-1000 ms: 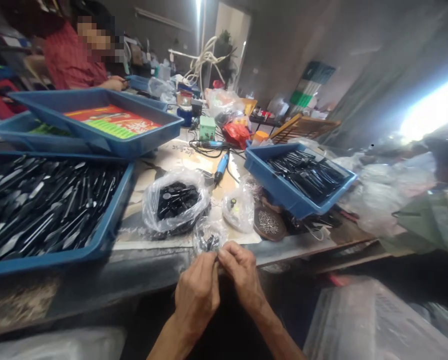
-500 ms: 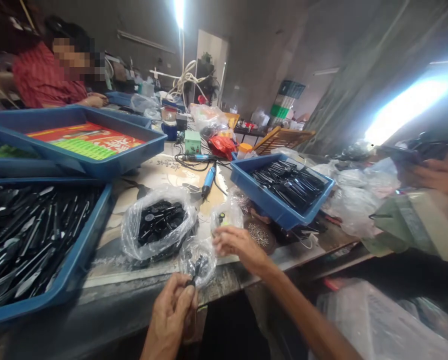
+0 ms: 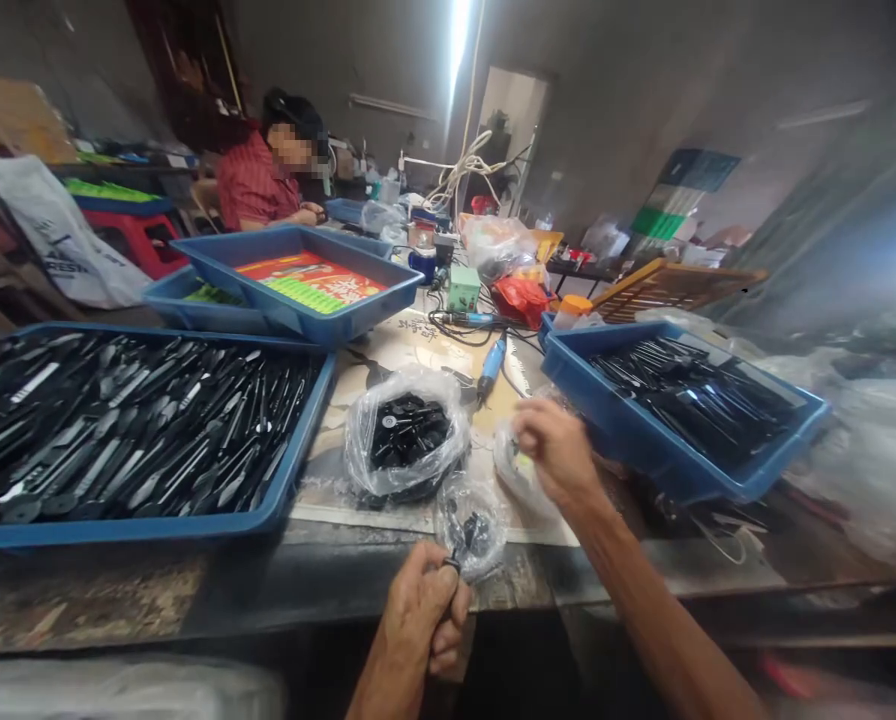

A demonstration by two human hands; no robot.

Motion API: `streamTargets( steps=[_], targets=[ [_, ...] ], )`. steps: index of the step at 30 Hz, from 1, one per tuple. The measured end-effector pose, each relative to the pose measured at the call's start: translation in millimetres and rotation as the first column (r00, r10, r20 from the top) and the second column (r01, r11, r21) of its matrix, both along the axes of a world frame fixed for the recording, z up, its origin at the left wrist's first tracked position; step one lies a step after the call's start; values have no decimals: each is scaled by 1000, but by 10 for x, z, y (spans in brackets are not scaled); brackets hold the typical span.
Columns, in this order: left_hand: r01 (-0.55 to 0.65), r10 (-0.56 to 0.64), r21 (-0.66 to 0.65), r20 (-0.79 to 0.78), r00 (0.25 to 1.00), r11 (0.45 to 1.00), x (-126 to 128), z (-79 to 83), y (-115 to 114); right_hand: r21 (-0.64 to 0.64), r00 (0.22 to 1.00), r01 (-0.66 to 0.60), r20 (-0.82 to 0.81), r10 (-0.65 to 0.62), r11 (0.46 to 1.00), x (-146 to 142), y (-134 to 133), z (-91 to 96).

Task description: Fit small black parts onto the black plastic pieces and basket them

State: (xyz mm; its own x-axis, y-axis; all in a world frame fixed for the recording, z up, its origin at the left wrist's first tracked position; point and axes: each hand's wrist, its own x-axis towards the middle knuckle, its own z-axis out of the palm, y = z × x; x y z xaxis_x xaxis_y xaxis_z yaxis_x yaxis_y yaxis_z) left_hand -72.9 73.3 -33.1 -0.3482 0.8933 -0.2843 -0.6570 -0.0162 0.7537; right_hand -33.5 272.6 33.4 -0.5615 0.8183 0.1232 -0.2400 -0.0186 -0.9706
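Here the left hand (image 3: 420,612) tightly grips a small plastic bag (image 3: 472,528); by another bag (image 3: 518,470), the right hand's (image 3: 554,452) grip is unclear.

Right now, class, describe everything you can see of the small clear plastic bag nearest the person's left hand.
The small clear plastic bag is thin, crinkled film, puffed out, with a few small black pieces visible inside. It sits at the table's front edge, its lower end meeting the left hand, which pinches it.
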Motion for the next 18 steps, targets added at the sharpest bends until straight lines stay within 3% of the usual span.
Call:
streamTargets(
  steps=[1,3,5,7,11,13,18],
  targets=[
    [-11,11,-16,4,1000,1000,-18,-5,-10,53,987,-108,128,100,993,-117,-22,-15],
    [-34,33,-52,-6,999,998,-49,-14,-22,260,934,-218,336,124,941,-346,-39,-59],
    [-55,55,-69,-9,998,996,-72,-25,-26,561,895,-261,446,-21,786,-545,-12,-108],
    [-67,67,-73,4,998,995,-88,-34,-28,722,850,-351,513,-121,596,-697,41,-146],
    [-74,74,-64,-3,997,995,-102,-46,-40,726,698,-620,683,-214,296,-850,97,-196],
    [-87,86,-59,-14,996,994,-107,-52,-37,677,617,-713,728,-298,179,-881,79,-228],
    [-91,91,-95,-8,996,991,-121,-108,5,642,567,-758,736,-368,115,-960,12,-268]
  ],
)
